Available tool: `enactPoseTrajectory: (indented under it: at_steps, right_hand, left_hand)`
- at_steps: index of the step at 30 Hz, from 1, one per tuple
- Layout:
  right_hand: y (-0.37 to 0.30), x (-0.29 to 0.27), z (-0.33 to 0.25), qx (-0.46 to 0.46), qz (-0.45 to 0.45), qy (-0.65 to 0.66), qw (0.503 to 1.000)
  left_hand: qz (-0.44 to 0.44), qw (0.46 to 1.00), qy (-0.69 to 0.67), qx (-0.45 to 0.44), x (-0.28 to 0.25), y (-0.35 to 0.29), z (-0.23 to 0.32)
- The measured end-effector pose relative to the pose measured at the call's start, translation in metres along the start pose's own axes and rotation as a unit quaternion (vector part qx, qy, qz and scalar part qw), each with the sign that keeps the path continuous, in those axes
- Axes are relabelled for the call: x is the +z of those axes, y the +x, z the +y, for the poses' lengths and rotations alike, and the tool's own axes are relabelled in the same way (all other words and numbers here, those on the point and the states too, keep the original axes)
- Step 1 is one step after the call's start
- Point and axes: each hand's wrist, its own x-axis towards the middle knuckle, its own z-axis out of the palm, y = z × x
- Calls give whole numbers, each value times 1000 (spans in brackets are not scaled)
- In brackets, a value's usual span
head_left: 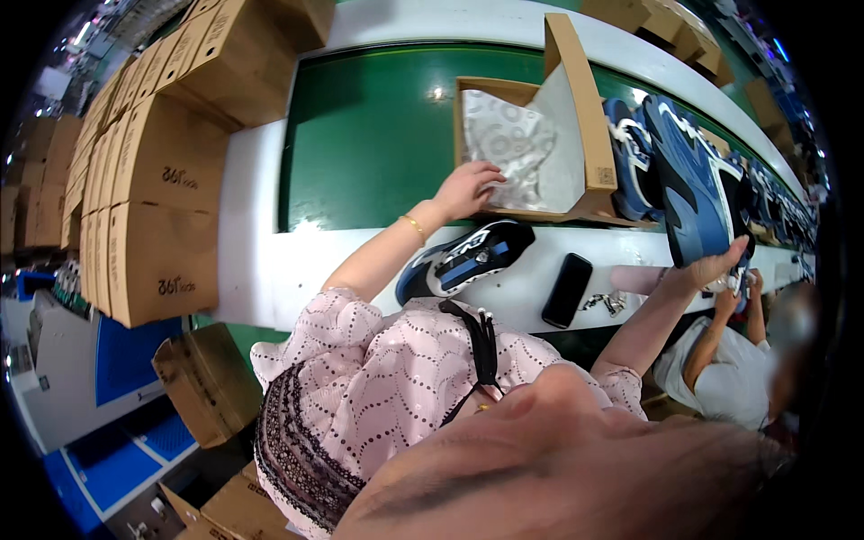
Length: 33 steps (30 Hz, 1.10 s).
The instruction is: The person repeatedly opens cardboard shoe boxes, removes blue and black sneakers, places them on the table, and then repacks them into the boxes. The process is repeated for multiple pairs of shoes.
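Note:
My right hand [720, 266] grips a blue sneaker [688, 193] with a white and dark trim by its lower end, holding it raised and tilted at the right. My left hand [470, 189] is at the near left edge of an open cardboard shoebox [592, 126], its slightly bent fingers resting on the patterned white tissue paper [508, 139] inside. The box's lid stands up on its right side. Another blue and black sneaker [463, 259] lies on the white table edge just below my left hand. Whatever lies under the paper is hidden.
A black phone [567, 290] and a bunch of keys [605, 303] lie on the white ledge. Closed shoeboxes [166, 180] are stacked at the left. More sneakers [632, 157] line the green belt [369, 135] to the right, where a co-worker's arms [711, 337] reach in.

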Motion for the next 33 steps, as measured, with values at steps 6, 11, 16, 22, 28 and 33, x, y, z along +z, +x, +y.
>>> enactPoseTrajectory:
  at_steps: [6, 11, 16, 22, 28, 33]
  right_hand:
    - [13, 27, 112, -298, -329, -350, 825]
    - [-55, 45, 158, -237, -479, -486, 691]
    - [-111, 28, 120, -153, -470, -502, 710]
    - [-173, -4, 128, -133, -611, -547, 557]
    - [-175, -36, 138, -102, -534, -540, 642]
    - [-186, -49, 150, -148, -515, -578, 616]
  left_hand:
    - [141, 966, 156, -154, -149, -69, -54]
    - [333, 827, 424, -160, -310, -97, -99]
    - [338, 706, 570, -250, -414, -57, -113]
    - [130, 650, 592, -458, -441, -4, -121]
    - [260, 723, 596, -235, -411, -39, -126]
    - [190, 851, 483, -79, -352, -74, -59]
